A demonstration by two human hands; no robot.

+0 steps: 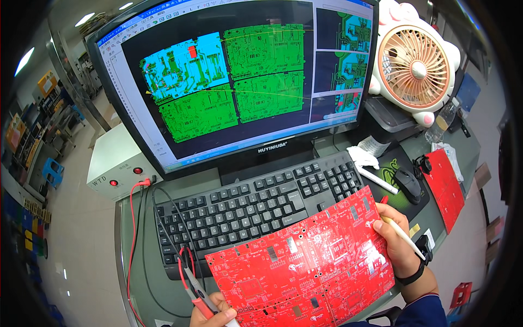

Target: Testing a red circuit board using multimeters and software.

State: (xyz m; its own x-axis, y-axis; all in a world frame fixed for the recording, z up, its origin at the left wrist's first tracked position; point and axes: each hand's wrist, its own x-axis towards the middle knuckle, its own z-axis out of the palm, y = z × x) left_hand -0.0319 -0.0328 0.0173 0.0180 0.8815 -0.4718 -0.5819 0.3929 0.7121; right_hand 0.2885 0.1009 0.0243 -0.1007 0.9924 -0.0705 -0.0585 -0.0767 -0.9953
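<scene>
Two hands [397,240] hold one red circuit board [305,261], two probes [199,291].

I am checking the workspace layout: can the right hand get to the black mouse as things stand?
Probably yes. The black mouse lies on its mat just beyond the right hand with nothing between, but that hand holds the red circuit board and a white pen.

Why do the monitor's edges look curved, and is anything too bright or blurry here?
Head view: the fisheye lens bows the black-framed monitor and darkens the corners; ceiling lights glare at upper left; the red printed circuit panel in both hands is sharp, while the shelves at far left are small and smeared; the left hand is cut by the lower edge.
</scene>
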